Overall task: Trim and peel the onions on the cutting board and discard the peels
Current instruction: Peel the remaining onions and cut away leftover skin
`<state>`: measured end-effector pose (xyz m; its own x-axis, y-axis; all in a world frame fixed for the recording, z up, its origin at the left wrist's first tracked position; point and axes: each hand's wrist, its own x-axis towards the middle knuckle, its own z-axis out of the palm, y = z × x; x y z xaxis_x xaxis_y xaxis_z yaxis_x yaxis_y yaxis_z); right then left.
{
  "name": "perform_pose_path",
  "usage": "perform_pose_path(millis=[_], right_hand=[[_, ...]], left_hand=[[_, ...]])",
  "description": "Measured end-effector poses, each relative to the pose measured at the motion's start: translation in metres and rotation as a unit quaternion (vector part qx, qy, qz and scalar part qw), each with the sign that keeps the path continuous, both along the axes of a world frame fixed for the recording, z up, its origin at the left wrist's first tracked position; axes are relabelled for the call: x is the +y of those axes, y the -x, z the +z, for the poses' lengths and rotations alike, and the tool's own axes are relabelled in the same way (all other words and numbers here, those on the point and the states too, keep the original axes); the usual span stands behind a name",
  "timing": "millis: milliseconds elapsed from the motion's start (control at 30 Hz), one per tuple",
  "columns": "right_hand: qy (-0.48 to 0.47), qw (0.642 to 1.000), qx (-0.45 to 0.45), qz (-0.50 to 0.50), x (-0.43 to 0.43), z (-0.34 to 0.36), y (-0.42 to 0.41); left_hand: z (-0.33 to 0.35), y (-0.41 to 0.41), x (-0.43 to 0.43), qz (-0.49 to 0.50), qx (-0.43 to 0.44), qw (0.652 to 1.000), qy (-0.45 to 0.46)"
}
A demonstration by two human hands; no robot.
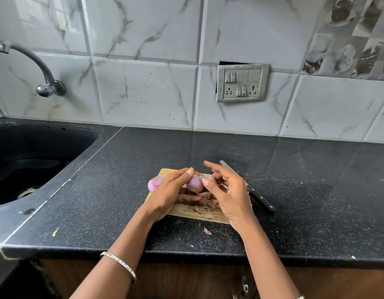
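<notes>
A small wooden cutting board (pixel 187 212) lies on the black counter. My left hand (pixel 168 194) holds a purple onion (pixel 194 184) just above the board, thumb on top. My right hand (pixel 226 190) touches the onion's right side with its thumb, the other fingers spread apart. A peeled onion (pixel 154 183) rests at the board's far left corner, partly behind my left hand. Brown peels (pixel 205 201) lie heaped on the board under my hands. A black-handled knife (pixel 254 194) lies along the board's right side, partly hidden by my right hand.
One loose peel scrap (pixel 207 231) sits on the counter (pixel 122 190) in front of the board. A black sink (pixel 25 160) with a metal tap (pixel 42 80) is at the left. A switch and socket plate (pixel 242 85) hangs on the tiled wall.
</notes>
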<state>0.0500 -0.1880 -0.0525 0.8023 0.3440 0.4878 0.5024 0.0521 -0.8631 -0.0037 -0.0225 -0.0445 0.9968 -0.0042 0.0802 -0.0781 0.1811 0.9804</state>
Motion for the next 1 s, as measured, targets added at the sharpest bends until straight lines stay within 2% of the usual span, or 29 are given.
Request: perform_pose_path(millis=[100, 233, 467, 800, 1000], right_hand=[[0.052, 0.996, -0.064, -0.028, -0.0015, -0.0017, -0.0011], [0.065, 0.992, -0.094, -0.046, -0.0017, -0.0007, -0.0022], [0.092, 0.992, -0.073, -0.041, -0.0022, -0.0024, -0.0009], [0.088, 0.99, -0.042, -0.102, -0.0015, 0.0004, 0.0024], [0.097, 0.981, -0.08, -0.148, -0.001, -0.0026, -0.0019]], left_hand=[[0.0003, -0.0011, 0.0019, 0.011, 0.011, 1.0, 0.024], [-0.001, -0.0013, 0.0016, 0.022, 0.021, 0.999, 0.044], [-0.0084, -0.0068, 0.0027, 0.063, 0.016, 0.997, 0.033], [-0.007, -0.0049, 0.002, 0.065, -0.017, 0.998, 0.017], [-0.007, -0.0042, 0.0023, 0.062, -0.018, 0.998, 0.021]])
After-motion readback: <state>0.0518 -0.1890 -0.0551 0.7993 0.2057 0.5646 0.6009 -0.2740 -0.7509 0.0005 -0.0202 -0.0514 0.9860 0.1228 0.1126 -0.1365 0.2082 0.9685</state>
